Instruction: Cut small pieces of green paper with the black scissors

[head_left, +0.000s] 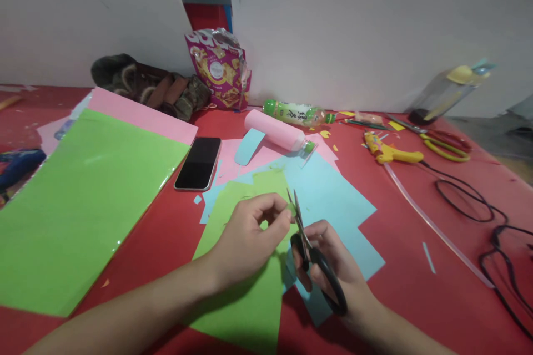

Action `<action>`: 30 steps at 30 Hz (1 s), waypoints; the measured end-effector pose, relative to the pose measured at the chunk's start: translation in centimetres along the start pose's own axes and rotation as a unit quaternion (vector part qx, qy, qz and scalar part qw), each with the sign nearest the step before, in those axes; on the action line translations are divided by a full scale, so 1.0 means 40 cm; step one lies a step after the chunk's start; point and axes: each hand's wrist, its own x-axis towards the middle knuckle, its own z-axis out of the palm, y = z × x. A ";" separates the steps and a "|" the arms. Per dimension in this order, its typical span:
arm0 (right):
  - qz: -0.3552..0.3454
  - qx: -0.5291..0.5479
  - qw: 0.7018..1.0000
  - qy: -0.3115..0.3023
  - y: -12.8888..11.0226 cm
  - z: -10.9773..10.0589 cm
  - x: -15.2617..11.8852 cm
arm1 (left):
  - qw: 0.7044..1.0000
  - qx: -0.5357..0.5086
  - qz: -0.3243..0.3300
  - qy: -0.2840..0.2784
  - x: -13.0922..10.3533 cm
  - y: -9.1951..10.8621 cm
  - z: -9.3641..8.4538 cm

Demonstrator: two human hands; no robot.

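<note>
Left grip (252, 236) pinches a small green piece (292, 209) at the scissors

Right grip (335, 263) holds the scissors (328, 283) by their black handles, blades slightly parted, above mid-counter (387, 316). Whether the cut is complete, I cannot tell. Below lie green paper (245, 310), its far end cut away in steps, and notched blue paper (337, 194). Nearer the counter's far edge, a pink-wrapped bottle (272, 130) looks covered already. Left over, judging by its whole outline: the large green sheet (91, 205) toward the left. Toward the right edge, a yellow glue gun (389, 152) lies untouched.
</note>
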 end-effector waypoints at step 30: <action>0.044 0.002 0.999 0.001 -0.004 -0.006 -0.001 | 0.989 0.104 -0.035 -0.104 0.028 0.021 -0.064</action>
